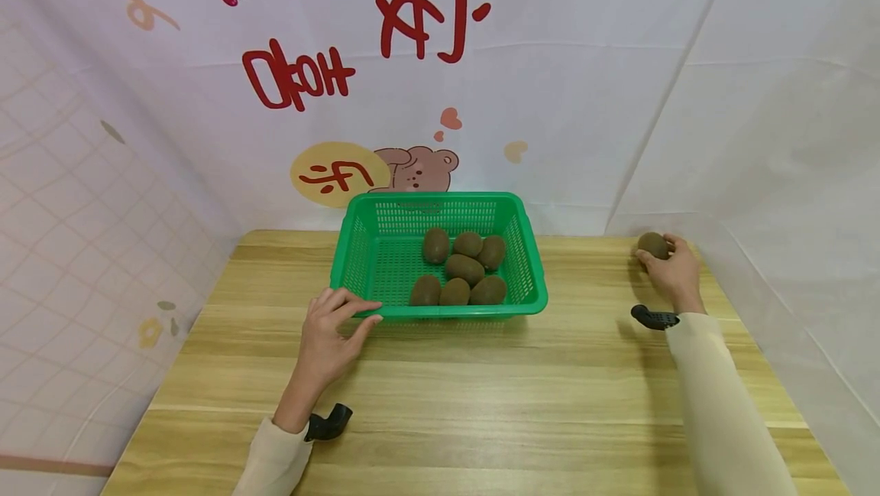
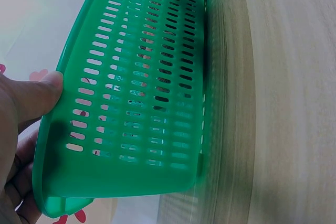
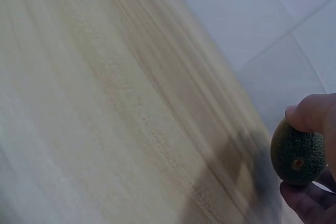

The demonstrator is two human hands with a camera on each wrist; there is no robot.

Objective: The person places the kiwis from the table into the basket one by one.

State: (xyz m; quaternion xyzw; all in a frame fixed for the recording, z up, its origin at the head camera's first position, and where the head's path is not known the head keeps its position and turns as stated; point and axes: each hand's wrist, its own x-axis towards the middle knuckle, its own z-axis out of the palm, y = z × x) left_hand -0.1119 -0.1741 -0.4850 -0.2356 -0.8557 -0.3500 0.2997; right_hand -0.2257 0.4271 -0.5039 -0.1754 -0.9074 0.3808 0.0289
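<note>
A green plastic basket [image 1: 440,311] with slotted walls stands on the wooden table, several brown kiwis [image 1: 464,270] lying inside toward its right half. My left hand [image 1: 333,332] is at the basket's near left corner. In the left wrist view, the thumb [image 2: 44,95] presses the rim from outside while the other fingers reach round behind it. Far to the right, near the table's back right corner, my right hand [image 1: 675,270] holds a single kiwi [image 1: 653,245] between thumb and fingers. That kiwi [image 3: 297,153] shows its stem end in the right wrist view, with its shadow on the wood.
The wooden table [image 1: 481,397] ends at a white cloth backdrop [image 1: 584,114] with red characters and a cartoon bear. White cloth [image 1: 797,198] also rises along the right side. Black wrist cameras project from both sleeves.
</note>
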